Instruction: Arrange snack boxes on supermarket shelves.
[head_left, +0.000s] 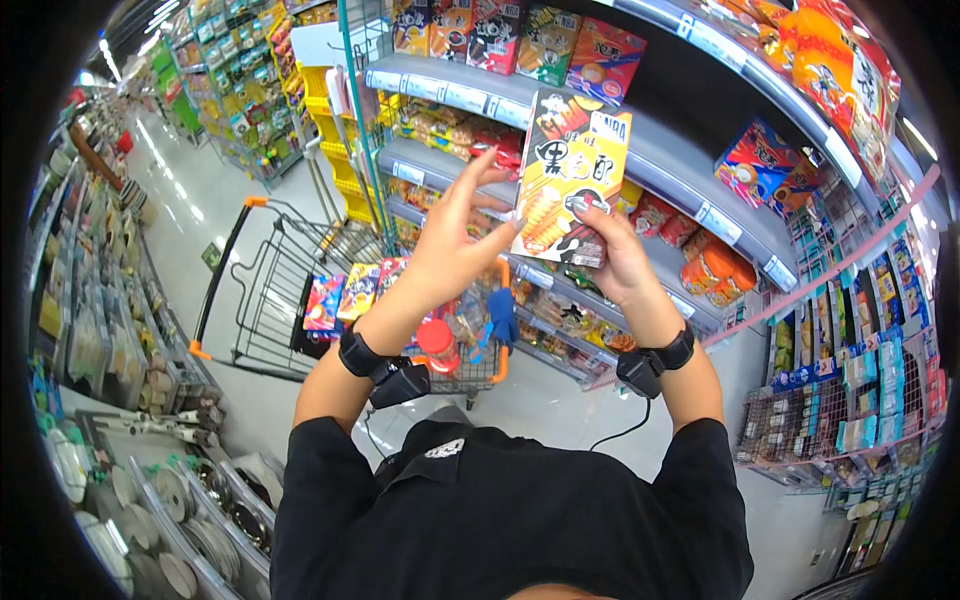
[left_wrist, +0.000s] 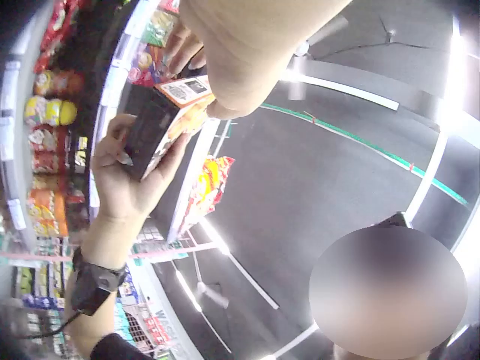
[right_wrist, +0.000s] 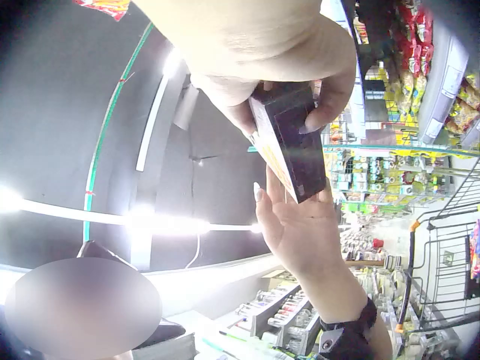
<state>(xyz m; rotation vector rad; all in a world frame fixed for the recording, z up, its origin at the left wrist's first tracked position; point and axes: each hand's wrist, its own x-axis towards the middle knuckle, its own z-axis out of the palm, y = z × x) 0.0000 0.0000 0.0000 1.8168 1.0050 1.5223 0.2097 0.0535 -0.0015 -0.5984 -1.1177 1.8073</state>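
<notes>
In the head view a yellow, red and black snack box (head_left: 570, 180) is held upright in front of the shelves, its printed front toward me. My right hand (head_left: 628, 258) grips its lower right side, thumb over the front. At the left edge is my left hand (head_left: 455, 240), fingers spread and fairly straight, its thumb tip at the box. The right wrist view shows the box's dark side (right_wrist: 300, 142), with the left hand (right_wrist: 304, 232) near one end, its fingers partly hidden behind it.
A wire shopping cart (head_left: 228, 280) stands at left below my arms, holding colourful boxes (head_left: 358, 290) and a red-lidded jar (head_left: 437, 345). Ahead is a shelf (head_left: 460, 92) with a row of similar boxes (head_left: 548, 45). Shelves of crockery (head_left: 190, 520) line the lower left.
</notes>
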